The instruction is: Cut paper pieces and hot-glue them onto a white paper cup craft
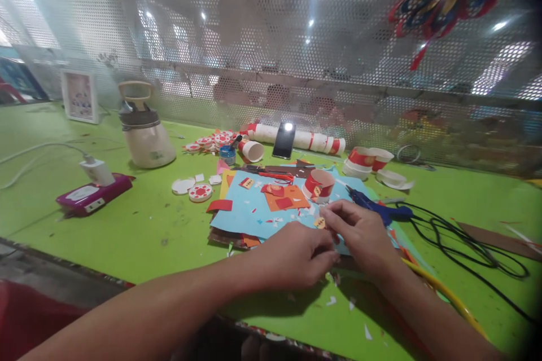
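The left hand is sitting half-curled and the right hand nearly pinched, any hold being unclear, as they are apparently handling a patch by the right fingertips over blue paper, the next move seemingly calling for precision.

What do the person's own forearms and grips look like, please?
The left grip and right grip are human hands without gloves. The left forearm and right forearm are bare: no sleeve, watch or bracelet shows. I can make out no ring.
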`<state>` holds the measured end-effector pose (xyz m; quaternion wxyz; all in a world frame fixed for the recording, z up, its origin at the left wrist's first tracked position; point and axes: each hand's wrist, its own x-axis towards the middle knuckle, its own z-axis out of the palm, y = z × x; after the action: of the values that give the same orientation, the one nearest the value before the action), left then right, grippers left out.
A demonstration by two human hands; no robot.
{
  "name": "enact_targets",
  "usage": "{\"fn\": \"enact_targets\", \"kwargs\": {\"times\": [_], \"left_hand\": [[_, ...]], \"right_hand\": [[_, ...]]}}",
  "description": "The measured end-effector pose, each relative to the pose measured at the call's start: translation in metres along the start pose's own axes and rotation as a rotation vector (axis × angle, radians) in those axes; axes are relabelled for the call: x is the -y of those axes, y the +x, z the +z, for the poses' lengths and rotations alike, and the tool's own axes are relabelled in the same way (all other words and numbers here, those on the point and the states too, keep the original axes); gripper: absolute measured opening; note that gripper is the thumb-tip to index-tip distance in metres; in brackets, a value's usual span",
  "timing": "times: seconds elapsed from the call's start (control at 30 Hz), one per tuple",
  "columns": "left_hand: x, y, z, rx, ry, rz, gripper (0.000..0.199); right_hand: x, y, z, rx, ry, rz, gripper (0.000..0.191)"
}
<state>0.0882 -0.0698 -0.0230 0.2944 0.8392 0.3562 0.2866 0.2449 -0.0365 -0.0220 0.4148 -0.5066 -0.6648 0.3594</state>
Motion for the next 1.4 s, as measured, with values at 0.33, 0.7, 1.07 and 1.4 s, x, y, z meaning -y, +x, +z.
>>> {"fn": "enact_targets", "kwargs": {"times": [0.33,0.7,1.07,1.4], "left_hand": [[0.000,-0.001,0.005,0.006,0.000,0.048,0.023],[0.038,-0.005,-0.111,-0.530,-0.262,-0.283,0.026],[0.139,-0.109,-0.195,-0.418,0.257,-0.741,0.100],[0.144,-0.109,-0.192,-0.265,0.428,-0.656,0.078]], "right_hand": [[-0.008,0.004,0.001,-0.045,0.039,-0.066,0.025],[-0.013,0.008,0.003,-0.084,0.095,-0.143,0.034],[-0.016,0.012,0.005,-0.073,0.112,-0.175,0.029],[-0.020,0.016,0.005,-0.097,0.095,-0.213,0.025]]}}
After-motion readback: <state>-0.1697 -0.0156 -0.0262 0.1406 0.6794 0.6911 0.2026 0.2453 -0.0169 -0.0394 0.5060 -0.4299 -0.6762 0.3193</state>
